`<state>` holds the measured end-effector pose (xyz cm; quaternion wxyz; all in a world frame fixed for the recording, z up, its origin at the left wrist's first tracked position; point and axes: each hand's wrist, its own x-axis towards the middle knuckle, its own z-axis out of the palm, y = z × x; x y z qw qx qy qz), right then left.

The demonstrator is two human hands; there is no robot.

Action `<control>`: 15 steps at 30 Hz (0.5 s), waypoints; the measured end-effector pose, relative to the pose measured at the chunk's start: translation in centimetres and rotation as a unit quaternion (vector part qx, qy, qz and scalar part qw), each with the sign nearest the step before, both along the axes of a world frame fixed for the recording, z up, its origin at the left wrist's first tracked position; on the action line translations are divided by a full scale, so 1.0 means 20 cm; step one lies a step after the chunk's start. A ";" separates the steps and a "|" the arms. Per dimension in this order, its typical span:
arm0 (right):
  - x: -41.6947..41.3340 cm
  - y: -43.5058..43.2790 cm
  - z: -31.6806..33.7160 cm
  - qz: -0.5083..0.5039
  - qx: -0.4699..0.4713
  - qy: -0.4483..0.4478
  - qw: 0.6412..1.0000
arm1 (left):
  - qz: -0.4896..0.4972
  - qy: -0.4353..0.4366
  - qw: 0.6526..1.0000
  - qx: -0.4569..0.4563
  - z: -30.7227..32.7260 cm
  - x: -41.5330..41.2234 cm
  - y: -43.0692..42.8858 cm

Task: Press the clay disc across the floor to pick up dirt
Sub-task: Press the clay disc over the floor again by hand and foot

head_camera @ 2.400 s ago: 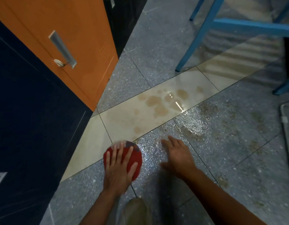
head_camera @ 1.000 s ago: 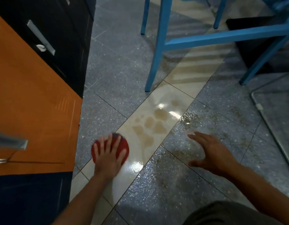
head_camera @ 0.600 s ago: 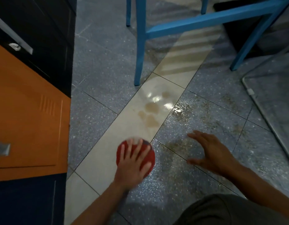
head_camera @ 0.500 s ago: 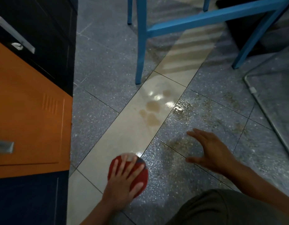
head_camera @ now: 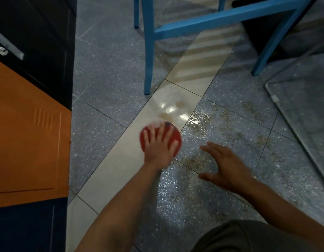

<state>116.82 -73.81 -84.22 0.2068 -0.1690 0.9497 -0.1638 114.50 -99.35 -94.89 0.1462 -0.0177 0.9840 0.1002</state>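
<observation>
The left hand (head_camera: 157, 148) lies flat on the red clay disc (head_camera: 173, 134), fingers straight and spread, pressing it to the floor rather than gripping. The right hand (head_camera: 228, 168) is released, fingers straight and splayed low over the grey tile; whether it touches cannot be told. One bent knee (head_camera: 239, 237) shows below the right forearm.

The disc straddles the seam where the cream tile strip (head_camera: 121, 160) meets the speckled grey tile (head_camera: 185, 197); its far rim is blurred. To its left the strip and a band of grey floor lie open up to the orange locker door (head_camera: 26, 133). To its right, brown dirt (head_camera: 197, 122) lies scattered in several patches, one just beside the disc and another between the two hands.

Beyond the disc, two tan stains (head_camera: 179, 103) mark the wet, shining cream tile. Farther right, a pale-rimmed flat panel (head_camera: 285, 115) bounds the floor. Farthest, a blue chair frame (head_camera: 148, 51) stands with at least three legs in view, and a dark cabinet (head_camera: 39, 42) rises above the orange door.
</observation>
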 end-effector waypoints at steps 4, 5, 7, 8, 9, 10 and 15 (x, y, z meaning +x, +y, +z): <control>-0.01 -0.01 0.01 -0.013 0.001 -0.004 1.000 | -0.163 0.021 0.986 0.038 0.00 0.59 0.06; -0.01 0.00 0.01 -0.019 0.000 -0.005 1.000 | -0.195 0.026 0.980 0.030 0.00 0.72 0.00; -0.01 0.02 0.01 -0.032 -0.005 -0.005 0.999 | -0.224 0.018 0.974 0.009 0.00 0.84 -0.18; -0.01 0.02 0.01 -0.038 -0.009 -0.006 0.999 | -0.213 0.014 0.977 0.003 0.01 0.83 -0.28; -0.01 0.03 0.01 -0.044 -0.014 -0.005 0.999 | -0.188 0.006 0.982 -0.003 0.01 0.77 -0.37; 0.00 0.04 0.00 -0.047 -0.018 -0.004 0.999 | -0.153 0.004 0.988 -0.013 0.00 0.67 -0.43; 0.02 0.04 -0.01 -0.055 -0.012 -0.001 0.998 | 0.120 -0.003 0.993 -0.016 0.00 -0.09 -0.36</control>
